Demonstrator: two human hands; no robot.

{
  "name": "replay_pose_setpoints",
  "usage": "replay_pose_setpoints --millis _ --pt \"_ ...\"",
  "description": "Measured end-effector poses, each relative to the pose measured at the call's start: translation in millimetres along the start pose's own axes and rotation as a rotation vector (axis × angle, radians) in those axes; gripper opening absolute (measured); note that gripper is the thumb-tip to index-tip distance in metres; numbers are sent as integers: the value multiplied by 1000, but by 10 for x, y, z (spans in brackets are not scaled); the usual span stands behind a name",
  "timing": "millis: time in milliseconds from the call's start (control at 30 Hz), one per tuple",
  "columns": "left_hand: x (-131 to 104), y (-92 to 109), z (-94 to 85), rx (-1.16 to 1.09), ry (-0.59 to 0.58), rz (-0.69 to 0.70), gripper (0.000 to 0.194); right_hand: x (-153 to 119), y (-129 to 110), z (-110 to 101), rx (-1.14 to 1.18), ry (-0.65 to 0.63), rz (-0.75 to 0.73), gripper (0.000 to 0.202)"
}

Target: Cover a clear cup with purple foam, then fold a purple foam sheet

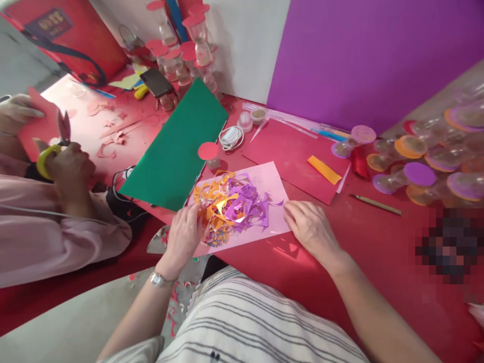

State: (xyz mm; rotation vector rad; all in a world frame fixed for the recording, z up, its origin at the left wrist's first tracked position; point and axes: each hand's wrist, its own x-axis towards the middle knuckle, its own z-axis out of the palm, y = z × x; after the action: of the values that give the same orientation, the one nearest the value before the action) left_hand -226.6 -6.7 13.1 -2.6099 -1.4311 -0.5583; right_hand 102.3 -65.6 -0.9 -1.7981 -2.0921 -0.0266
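Purple panel point(363, 60) partly beyond top edge

1. A pale pink sheet point(273, 181) lies askew on the red table point(351, 252), its near left corner poking past the table's edge.
2. Orange scraps point(206, 191) sit heaped on the left of it, curled and full of cut-out curves; a few at the bottom look patterned.
3. Purple scraps point(247, 194) are tangled in beside them, jagged and loose, one thin strip straying towards the sheet's right edge.

A white wall point(245, 50) and a purple panel point(370, 50) stand behind the red table point(378, 242); pale floor point(75, 320) lies below it.
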Motion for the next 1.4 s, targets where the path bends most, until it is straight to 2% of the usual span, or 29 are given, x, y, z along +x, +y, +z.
replay_pose_setpoints --millis 100,267,400,500,667,833,1033,1200,1400 --pt "-54 -149 99 21 -154 -57 42 -17 -50 14 -46 -10 -49 20" --pt "-213 -49 95 11 -239 -111 46 -63 -5 -28 -85 -18 -54 23" --pt "-316 52 39 47 -237 -95 44 -53 52 -23 -112 -14 -81 21" --pt "-338 31 21 63 -222 -94 42 21 57 15 -114 -36 -99 21" --pt "-271 -130 8 -1 -250 -191 46 179 3 88 -90 -61 -135 21" --pt "-199 -304 19 63 -254 -268 45 287 -93 163 -77 -66 -137 21" --pt "-141 -434 64 165 -260 -234 52 432 -163 222 -73 -95 -149 22" --pt "-114 -429 32 183 -251 -207 56 501 -167 237 -62 -98 -156 22" --pt "3 -340 -104 218 -296 -259 46 483 -156 212 -6 -125 -144 23"
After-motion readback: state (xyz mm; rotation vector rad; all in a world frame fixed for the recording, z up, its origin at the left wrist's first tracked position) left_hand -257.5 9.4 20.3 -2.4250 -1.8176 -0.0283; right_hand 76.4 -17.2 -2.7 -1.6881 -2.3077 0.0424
